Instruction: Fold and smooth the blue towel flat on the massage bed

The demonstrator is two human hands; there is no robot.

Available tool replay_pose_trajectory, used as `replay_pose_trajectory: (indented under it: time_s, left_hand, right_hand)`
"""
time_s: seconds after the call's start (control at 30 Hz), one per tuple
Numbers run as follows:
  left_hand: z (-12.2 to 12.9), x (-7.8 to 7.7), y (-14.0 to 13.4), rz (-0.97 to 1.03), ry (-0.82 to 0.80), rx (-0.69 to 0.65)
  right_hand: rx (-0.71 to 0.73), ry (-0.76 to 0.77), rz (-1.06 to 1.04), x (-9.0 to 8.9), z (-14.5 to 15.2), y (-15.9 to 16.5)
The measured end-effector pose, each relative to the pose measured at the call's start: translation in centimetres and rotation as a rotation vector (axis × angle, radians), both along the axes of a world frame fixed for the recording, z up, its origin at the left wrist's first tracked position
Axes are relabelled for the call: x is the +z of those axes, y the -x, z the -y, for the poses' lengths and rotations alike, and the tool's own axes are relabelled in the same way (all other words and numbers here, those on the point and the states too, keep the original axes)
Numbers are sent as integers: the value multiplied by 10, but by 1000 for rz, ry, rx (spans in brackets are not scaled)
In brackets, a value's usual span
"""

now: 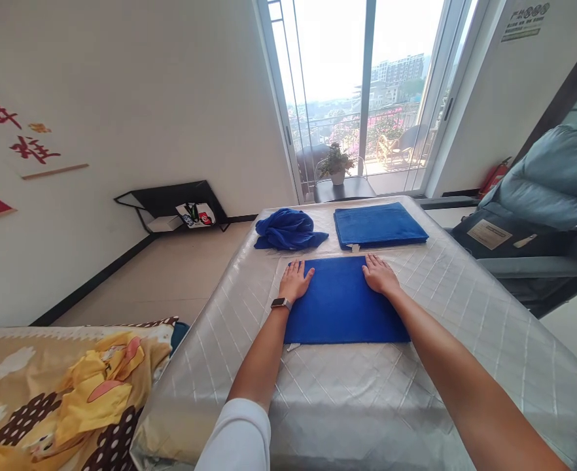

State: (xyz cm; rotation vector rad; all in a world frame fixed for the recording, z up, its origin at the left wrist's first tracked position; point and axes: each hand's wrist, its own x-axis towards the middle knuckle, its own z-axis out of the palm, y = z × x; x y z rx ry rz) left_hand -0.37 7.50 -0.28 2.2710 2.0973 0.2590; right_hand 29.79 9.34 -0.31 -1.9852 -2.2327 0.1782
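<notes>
On the mattress point(347, 399), a folded cloth point(342, 304) lies near, a cloth bundle point(287, 230) far left, a cloth stack point(381, 224) far right.

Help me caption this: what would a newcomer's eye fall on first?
Probably the flat blue towel on the silver quilted cover, the left hand and right hand near its far corners. Beyond lie a crumpled blue towel, left, and folded blue towelling, right. Behind, the glass door glares.

Below left hand point(295, 282) and right hand point(379, 275): broad, shiny silver quilted cover point(234, 366)
Under both hands: flat, rectangular royal-blue cloth point(342, 301)
Beyond left hand: rumpled dark-blue cloth heap point(288, 230)
Beyond right hand: folded, layered mid-blue cloth rectangle point(381, 224)
</notes>
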Motion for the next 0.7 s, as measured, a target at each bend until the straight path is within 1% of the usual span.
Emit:
replay_pose_trajectory:
  time_s: [0.17,0.23,0.3,0.33,0.37,0.4,0.43,0.5,0.57,0.6,0.63,0.7]
  left_hand:
    - [-3,2,2,-17,58,23]
    - [-5,8,4,-25,97,95]
    - [-7,16,4,-37,117,204]
    - [-8,20,0,-45,106,241]
    - [-10,25,-8,-53,78,247]
    - [-12,29,-19,-58,38,215]
    - [-13,31,-34,-58,-7,146]
    - [-14,33,-75,-39,-77,-60]
    - [-13,28,-123,-4,-92,-270]
    - [-11,24,-146,9,-91,-346]
    - [-10,20,-165,25,-93,-395]
    - [-7,11,-190,62,-90,-410]
  right_hand:
    - [2,-8,-14,0,1,0]
    - [0,-13,-26,0,2,1]
    - [-1,-12,-37,0,2,1]
    - [0,-11,-40,0,2,2]
    - [1,-10,-42,0,2,2]
    - [1,-11,-44,1,2,3]
    - [1,-12,-45,1,2,3]
    - [0,-15,-44,0,3,2]
    - [6,-21,-32,0,4,0]
    - [16,-27,-20,-1,5,-1]
    - [30,-32,-4,-2,6,-3]
    - [55,-43,19,-3,7,-5]
